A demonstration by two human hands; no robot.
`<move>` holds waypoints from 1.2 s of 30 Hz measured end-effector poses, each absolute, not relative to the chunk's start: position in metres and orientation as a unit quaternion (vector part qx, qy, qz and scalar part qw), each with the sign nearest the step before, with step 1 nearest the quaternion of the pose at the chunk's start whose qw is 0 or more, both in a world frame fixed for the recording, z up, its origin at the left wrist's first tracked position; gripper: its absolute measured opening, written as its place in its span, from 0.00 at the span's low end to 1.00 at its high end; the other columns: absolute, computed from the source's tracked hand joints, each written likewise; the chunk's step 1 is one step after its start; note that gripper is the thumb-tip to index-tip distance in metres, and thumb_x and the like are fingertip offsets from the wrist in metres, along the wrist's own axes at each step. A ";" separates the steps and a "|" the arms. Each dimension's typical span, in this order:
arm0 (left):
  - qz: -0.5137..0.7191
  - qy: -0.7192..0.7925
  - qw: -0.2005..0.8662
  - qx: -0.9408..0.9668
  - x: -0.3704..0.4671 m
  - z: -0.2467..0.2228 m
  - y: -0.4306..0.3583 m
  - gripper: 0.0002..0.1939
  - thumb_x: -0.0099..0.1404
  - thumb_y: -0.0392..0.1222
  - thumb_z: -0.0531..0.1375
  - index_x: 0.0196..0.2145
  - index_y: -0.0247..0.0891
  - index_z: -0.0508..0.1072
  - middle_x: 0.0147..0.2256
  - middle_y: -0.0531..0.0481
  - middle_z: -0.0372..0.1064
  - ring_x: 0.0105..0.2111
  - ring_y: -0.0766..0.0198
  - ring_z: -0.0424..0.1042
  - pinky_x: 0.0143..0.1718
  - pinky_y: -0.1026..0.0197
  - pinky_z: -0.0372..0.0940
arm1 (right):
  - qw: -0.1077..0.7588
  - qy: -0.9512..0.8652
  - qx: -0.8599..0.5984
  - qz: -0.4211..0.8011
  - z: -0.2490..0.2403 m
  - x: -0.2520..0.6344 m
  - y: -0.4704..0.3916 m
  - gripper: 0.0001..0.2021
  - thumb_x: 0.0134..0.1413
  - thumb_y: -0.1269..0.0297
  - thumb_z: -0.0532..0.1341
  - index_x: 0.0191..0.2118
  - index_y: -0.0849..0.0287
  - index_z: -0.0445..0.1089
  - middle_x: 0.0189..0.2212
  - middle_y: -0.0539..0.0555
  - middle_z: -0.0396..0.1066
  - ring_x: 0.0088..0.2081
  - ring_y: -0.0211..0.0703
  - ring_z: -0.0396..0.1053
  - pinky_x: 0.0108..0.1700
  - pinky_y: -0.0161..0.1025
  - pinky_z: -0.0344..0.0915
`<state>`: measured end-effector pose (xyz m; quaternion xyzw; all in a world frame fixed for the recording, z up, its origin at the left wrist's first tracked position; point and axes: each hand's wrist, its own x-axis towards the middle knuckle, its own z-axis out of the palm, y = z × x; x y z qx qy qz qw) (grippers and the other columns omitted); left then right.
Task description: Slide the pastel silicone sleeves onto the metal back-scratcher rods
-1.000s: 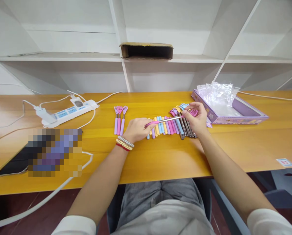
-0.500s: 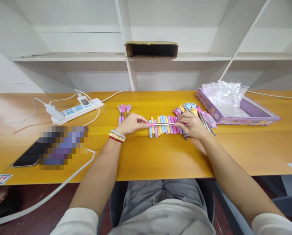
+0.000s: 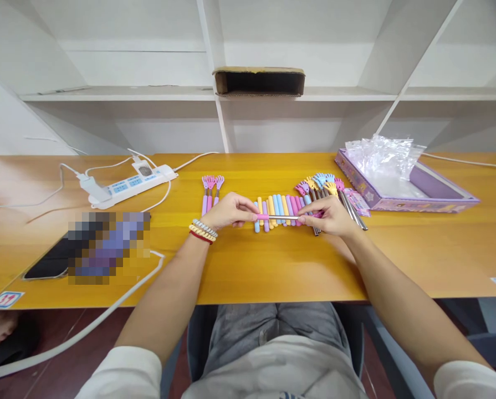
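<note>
My left hand (image 3: 233, 210) pinches the pink grip of a back scratcher (image 3: 283, 218), held level over the table. My right hand (image 3: 325, 215) is closed on its metal rod near the magenta hand-shaped head, which the fingers partly hide. Under the rod lies a row of coloured grip sleeves (image 3: 277, 204) in blue, yellow, purple and pink. Beyond my right hand rest several metal rods with hand-shaped heads (image 3: 320, 182). Left of my left hand lie three back scratchers (image 3: 209, 191) with purple and pink grips, partly covered by that hand.
A purple tray box (image 3: 422, 205) with clear plastic bags (image 3: 383, 158) stands at the right. At the left are a white power strip (image 3: 133, 185) with cables and a phone (image 3: 50, 263) beside a blurred patch. A cardboard box (image 3: 259, 83) sits on the shelf behind.
The back scratcher has come slightly lower and towards me. My right hand has turned, so the magenta head now shows between its fingers, and more of the pink grip is visible.
</note>
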<state>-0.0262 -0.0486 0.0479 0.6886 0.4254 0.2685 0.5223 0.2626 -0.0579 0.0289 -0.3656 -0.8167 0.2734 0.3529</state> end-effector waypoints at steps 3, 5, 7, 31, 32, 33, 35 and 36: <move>0.259 0.429 0.512 0.697 -0.017 0.048 -0.054 0.16 0.49 0.47 0.69 0.32 0.31 0.79 0.20 0.49 0.71 0.14 0.74 0.59 0.14 0.69 0.55 | 0.370 -0.800 -0.362 0.303 0.024 0.255 -0.058 0.14 0.47 0.53 0.66 0.31 0.61 0.79 0.24 0.56 0.76 0.21 0.37 0.65 0.23 0.35 0.58; 0.258 0.420 0.510 0.705 -0.011 0.049 -0.058 0.17 0.51 0.49 0.68 0.33 0.32 0.80 0.23 0.46 0.74 0.14 0.75 0.57 0.13 0.69 0.53 | 0.382 -0.785 -0.370 0.319 0.021 0.251 -0.059 0.14 0.46 0.53 0.67 0.30 0.61 0.80 0.23 0.56 0.76 0.21 0.37 0.65 0.23 0.35 0.58; 0.258 0.412 0.510 0.710 -0.006 0.051 -0.062 0.17 0.52 0.50 0.67 0.33 0.32 0.80 0.27 0.43 0.76 0.14 0.76 0.57 0.12 0.69 0.52 | 0.390 -0.772 -0.376 0.333 0.019 0.246 -0.060 0.13 0.45 0.54 0.67 0.28 0.60 0.79 0.20 0.55 0.74 0.20 0.36 0.63 0.22 0.35 0.56; 0.290 0.401 0.506 0.706 0.010 0.052 -0.069 0.13 0.53 0.42 0.66 0.32 0.28 0.79 0.27 0.41 0.75 0.24 0.67 0.70 0.22 0.67 0.62 | 0.402 -0.745 -0.401 0.349 0.022 0.242 -0.061 0.15 0.44 0.54 0.67 0.21 0.61 0.75 0.13 0.49 0.64 0.17 0.32 0.54 0.20 0.35 0.47; 0.289 0.397 0.501 0.713 0.011 0.050 -0.068 0.13 0.54 0.43 0.66 0.33 0.28 0.79 0.27 0.41 0.75 0.25 0.66 0.71 0.23 0.66 0.63 | 0.404 -0.744 -0.398 0.353 0.022 0.243 -0.059 0.16 0.46 0.52 0.66 0.20 0.61 0.74 0.13 0.50 0.65 0.17 0.33 0.55 0.20 0.35 0.49; 0.287 0.397 0.493 0.719 0.012 0.049 -0.068 0.14 0.54 0.44 0.66 0.34 0.28 0.78 0.28 0.41 0.75 0.25 0.66 0.72 0.24 0.66 0.64 | 0.409 -0.739 -0.397 0.360 0.022 0.244 -0.058 0.18 0.49 0.51 0.64 0.20 0.60 0.73 0.14 0.50 0.66 0.17 0.33 0.57 0.21 0.35 0.50; 0.278 0.405 0.472 0.732 0.014 0.045 -0.067 0.14 0.56 0.44 0.65 0.34 0.29 0.78 0.26 0.43 0.75 0.24 0.66 0.71 0.24 0.66 0.64 | 0.438 -0.716 -0.403 0.365 0.022 0.247 -0.054 0.21 0.53 0.47 0.60 0.20 0.59 0.71 0.15 0.51 0.67 0.18 0.35 0.59 0.22 0.35 0.53; 0.272 0.408 0.458 0.741 0.015 0.043 -0.066 0.14 0.57 0.45 0.64 0.34 0.29 0.78 0.26 0.44 0.74 0.23 0.67 0.71 0.23 0.67 0.63 | 0.461 -0.701 -0.409 0.358 0.022 0.247 -0.052 0.22 0.54 0.46 0.58 0.20 0.59 0.70 0.15 0.50 0.66 0.18 0.36 0.60 0.22 0.36 0.55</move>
